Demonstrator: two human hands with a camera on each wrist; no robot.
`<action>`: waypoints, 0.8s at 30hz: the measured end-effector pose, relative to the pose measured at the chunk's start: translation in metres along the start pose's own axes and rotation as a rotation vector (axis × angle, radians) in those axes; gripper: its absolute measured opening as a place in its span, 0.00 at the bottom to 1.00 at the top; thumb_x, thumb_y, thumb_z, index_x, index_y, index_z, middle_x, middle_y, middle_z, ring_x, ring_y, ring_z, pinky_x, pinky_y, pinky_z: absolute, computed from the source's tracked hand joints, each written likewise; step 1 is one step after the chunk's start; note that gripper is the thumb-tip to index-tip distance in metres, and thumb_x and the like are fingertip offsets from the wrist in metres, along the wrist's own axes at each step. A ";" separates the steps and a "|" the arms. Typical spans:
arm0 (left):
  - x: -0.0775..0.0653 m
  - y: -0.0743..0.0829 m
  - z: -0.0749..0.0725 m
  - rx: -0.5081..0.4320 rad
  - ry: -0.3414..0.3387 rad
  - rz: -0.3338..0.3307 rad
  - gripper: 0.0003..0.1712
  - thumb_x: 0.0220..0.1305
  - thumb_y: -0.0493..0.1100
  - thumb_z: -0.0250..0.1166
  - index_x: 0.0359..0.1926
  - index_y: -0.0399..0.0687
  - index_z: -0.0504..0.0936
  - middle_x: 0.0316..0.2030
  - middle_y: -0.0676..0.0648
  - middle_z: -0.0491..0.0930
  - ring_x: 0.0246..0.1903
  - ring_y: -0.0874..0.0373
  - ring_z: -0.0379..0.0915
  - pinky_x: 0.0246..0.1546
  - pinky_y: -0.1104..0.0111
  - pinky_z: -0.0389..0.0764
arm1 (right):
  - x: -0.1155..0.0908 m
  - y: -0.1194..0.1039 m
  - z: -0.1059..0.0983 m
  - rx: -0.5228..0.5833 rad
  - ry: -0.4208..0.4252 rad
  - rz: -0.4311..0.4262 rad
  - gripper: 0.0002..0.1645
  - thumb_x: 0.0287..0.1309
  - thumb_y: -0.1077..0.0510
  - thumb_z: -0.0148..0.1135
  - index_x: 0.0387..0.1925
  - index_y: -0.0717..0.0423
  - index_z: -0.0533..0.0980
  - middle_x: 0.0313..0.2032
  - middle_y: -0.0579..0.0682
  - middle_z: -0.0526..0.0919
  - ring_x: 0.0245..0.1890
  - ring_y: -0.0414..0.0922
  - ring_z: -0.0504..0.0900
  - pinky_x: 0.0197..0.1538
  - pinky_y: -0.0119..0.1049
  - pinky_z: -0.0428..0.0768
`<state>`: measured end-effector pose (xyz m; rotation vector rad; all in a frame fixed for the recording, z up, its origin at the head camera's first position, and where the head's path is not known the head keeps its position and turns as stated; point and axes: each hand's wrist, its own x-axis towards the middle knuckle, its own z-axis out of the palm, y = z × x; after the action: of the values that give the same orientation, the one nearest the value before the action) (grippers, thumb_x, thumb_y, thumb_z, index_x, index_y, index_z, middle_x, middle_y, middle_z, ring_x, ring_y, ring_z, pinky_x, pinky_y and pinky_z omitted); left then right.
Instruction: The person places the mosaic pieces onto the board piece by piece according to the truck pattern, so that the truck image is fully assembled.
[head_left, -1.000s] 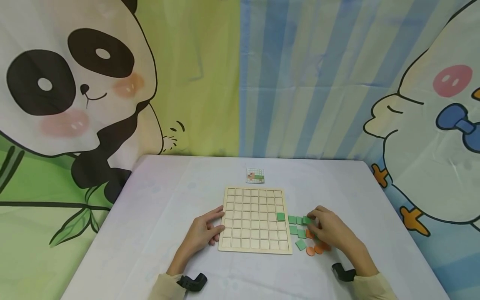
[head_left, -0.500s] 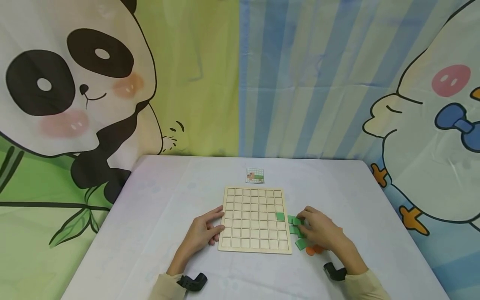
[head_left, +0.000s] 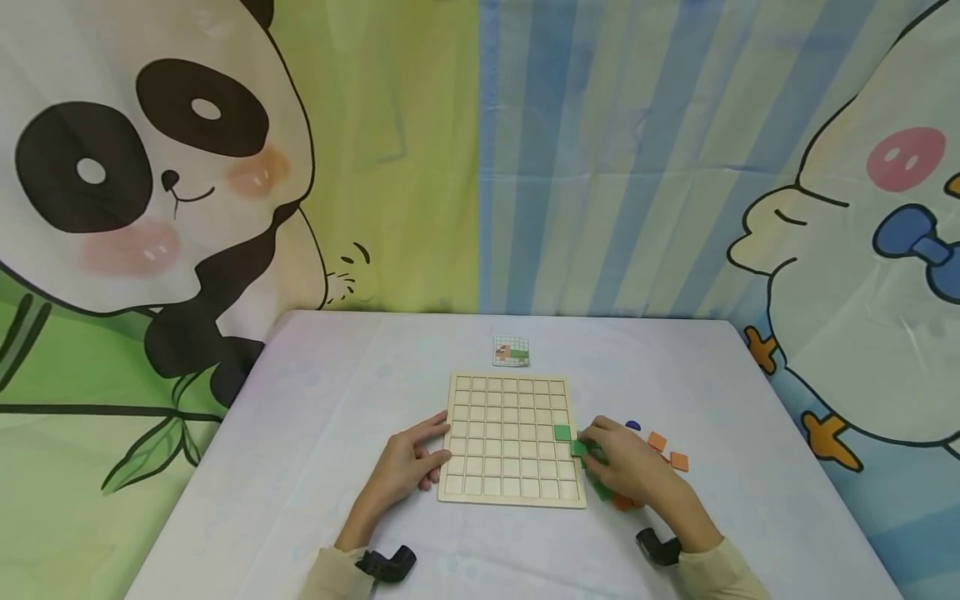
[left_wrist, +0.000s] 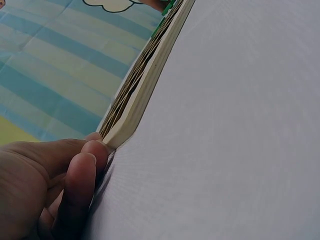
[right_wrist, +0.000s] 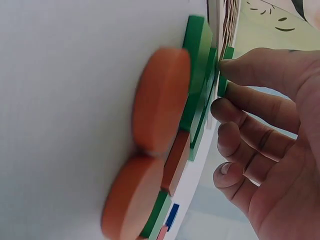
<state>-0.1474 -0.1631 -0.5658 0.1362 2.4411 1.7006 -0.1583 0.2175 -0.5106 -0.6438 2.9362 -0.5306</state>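
A pale wooden grid board (head_left: 517, 479) lies on the white table, one green square tile (head_left: 562, 432) sitting in a cell near its right edge. My left hand (head_left: 405, 462) rests at the board's left side, thumb and forefinger apart with their tips against the edge. Just over the right rim, my right hand (head_left: 630, 458) pinches another green square tile (head_left: 578, 448) between thumb and forefinger. Under that hand, partly hidden, are more green tiles (right_wrist: 196, 75) and orange round pieces (right_wrist: 162, 100); the right wrist view shows them close up.
Beyond the right hand lie orange squares (head_left: 678, 462) and a blue round piece (head_left: 633, 425). A small printed picture card (head_left: 512, 352) is behind the board. A cartoon curtain (head_left: 600, 167) hangs past the table's far edge.
My right hand has moved left from the loose pieces to the board's right edge, carrying a green tile. Orange and blue pieces behind it have come into view. The left hand stays put.
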 end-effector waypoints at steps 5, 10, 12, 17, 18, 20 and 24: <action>0.000 0.000 0.000 0.002 0.001 -0.001 0.33 0.66 0.34 0.74 0.71 0.45 0.79 0.77 0.55 0.71 0.16 0.59 0.77 0.16 0.64 0.83 | 0.002 -0.005 0.000 -0.017 0.013 -0.024 0.16 0.63 0.57 0.76 0.51 0.55 0.86 0.46 0.44 0.84 0.42 0.38 0.83 0.46 0.36 0.87; 0.000 0.001 0.000 0.003 0.003 -0.001 0.32 0.66 0.34 0.74 0.71 0.46 0.79 0.77 0.55 0.72 0.15 0.60 0.77 0.15 0.65 0.83 | 0.004 -0.011 0.000 -0.028 0.006 -0.026 0.16 0.62 0.56 0.77 0.51 0.54 0.86 0.46 0.44 0.84 0.43 0.38 0.82 0.48 0.38 0.88; 0.000 0.001 0.000 0.001 0.002 -0.003 0.32 0.66 0.34 0.74 0.71 0.46 0.79 0.77 0.56 0.72 0.16 0.60 0.77 0.15 0.65 0.83 | 0.005 -0.013 0.000 -0.032 0.009 -0.032 0.16 0.62 0.55 0.77 0.51 0.53 0.86 0.46 0.43 0.84 0.43 0.38 0.82 0.49 0.38 0.88; 0.000 0.001 0.000 -0.001 0.000 -0.003 0.32 0.66 0.34 0.74 0.71 0.45 0.79 0.77 0.55 0.72 0.16 0.60 0.77 0.15 0.64 0.83 | 0.007 -0.015 0.001 -0.044 0.009 -0.035 0.16 0.62 0.54 0.77 0.51 0.52 0.87 0.46 0.42 0.84 0.42 0.37 0.82 0.49 0.37 0.88; 0.000 0.002 0.000 -0.001 0.000 -0.002 0.32 0.66 0.34 0.74 0.71 0.45 0.79 0.77 0.55 0.72 0.16 0.60 0.77 0.15 0.64 0.83 | 0.007 -0.015 0.002 -0.045 0.006 -0.035 0.16 0.62 0.54 0.77 0.51 0.52 0.87 0.46 0.42 0.84 0.42 0.36 0.81 0.49 0.37 0.88; 0.000 0.002 0.000 -0.002 0.000 0.000 0.32 0.66 0.34 0.74 0.70 0.45 0.79 0.77 0.55 0.72 0.15 0.60 0.77 0.15 0.64 0.83 | 0.008 -0.015 0.003 -0.045 -0.001 -0.035 0.16 0.63 0.54 0.76 0.51 0.52 0.86 0.46 0.42 0.84 0.41 0.36 0.80 0.48 0.36 0.88; 0.000 0.001 -0.001 -0.004 0.000 0.002 0.32 0.66 0.34 0.74 0.70 0.45 0.80 0.77 0.55 0.72 0.15 0.60 0.77 0.15 0.64 0.83 | 0.009 -0.015 0.005 -0.038 -0.009 -0.038 0.15 0.63 0.54 0.76 0.51 0.52 0.86 0.45 0.42 0.84 0.40 0.36 0.79 0.47 0.36 0.87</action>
<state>-0.1473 -0.1632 -0.5643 0.1390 2.4384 1.7060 -0.1596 0.1994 -0.5104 -0.7056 2.9376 -0.4755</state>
